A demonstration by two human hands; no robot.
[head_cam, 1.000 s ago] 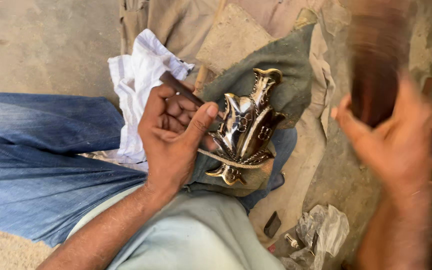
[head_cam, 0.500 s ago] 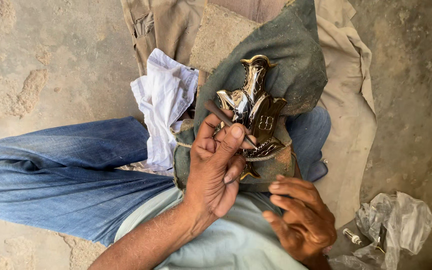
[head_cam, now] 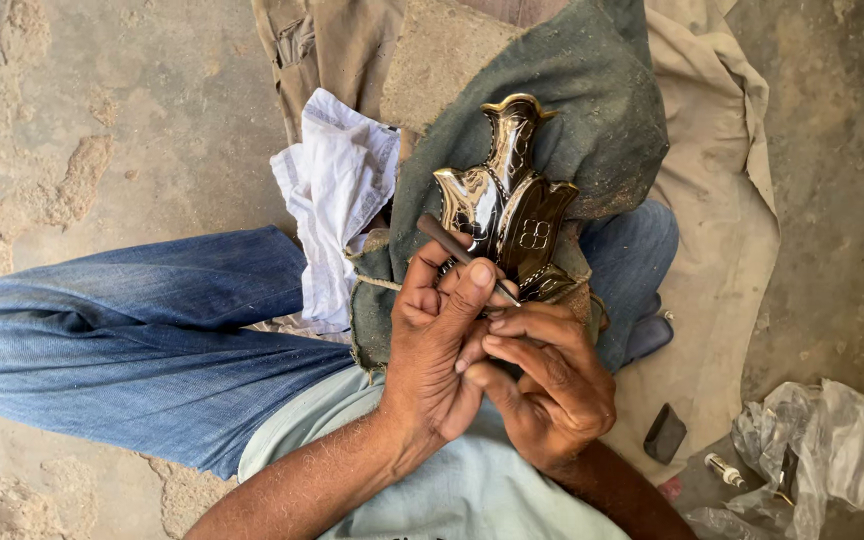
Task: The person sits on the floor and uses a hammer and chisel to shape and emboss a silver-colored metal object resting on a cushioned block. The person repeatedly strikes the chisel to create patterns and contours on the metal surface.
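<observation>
Both my hands work at a shiny brass ornament on my lap.

My left hand is clamped around a thin dark rod-shaped tool, thumb pressed along it, with the tool's tip slanting down against the lower edge of the brass ornament. My right hand sits just beside and below, its fingers curled together and touching the left hand's fingers near the ornament's base; I cannot tell whether it grips anything. The ornament lies upright on a dusty green cloth draped over my blue-jeaned leg. A crumpled white cloth lies just to the left, and a clear plastic bag rests on the concrete floor, well apart.
</observation>
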